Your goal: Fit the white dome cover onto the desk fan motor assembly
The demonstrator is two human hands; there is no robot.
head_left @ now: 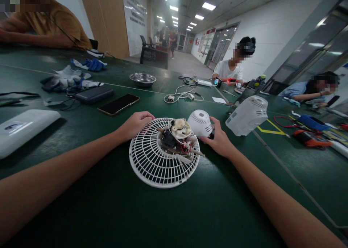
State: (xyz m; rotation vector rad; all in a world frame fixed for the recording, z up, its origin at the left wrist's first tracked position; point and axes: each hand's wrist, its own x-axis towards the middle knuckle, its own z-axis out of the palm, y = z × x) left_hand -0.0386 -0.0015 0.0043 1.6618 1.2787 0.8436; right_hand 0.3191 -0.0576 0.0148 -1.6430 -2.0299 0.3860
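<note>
A round white fan grille point(152, 172) lies on the green table in front of me. On top of it sits a fan motor point(170, 139) with a cream gear part, red wires and a shaft pointing right. My left hand point(138, 123) holds the grille's far left rim, its fingertips partly hidden behind it. My right hand point(219, 137) is wrapped round a white vented motor cover point(199, 121), thumb at its near side and fingers at the far side. The cover is beside the motor, close to the grille's right edge.
A white housing point(247, 116) stands to the right, with tools and an orange multimeter point(311, 139) beyond. A phone point(119, 104), metal bowl point(143, 79), white cable point(183, 96) and gloves point(65, 78) lie farther back. A white case point(27, 128) is left. Other people sit around the table.
</note>
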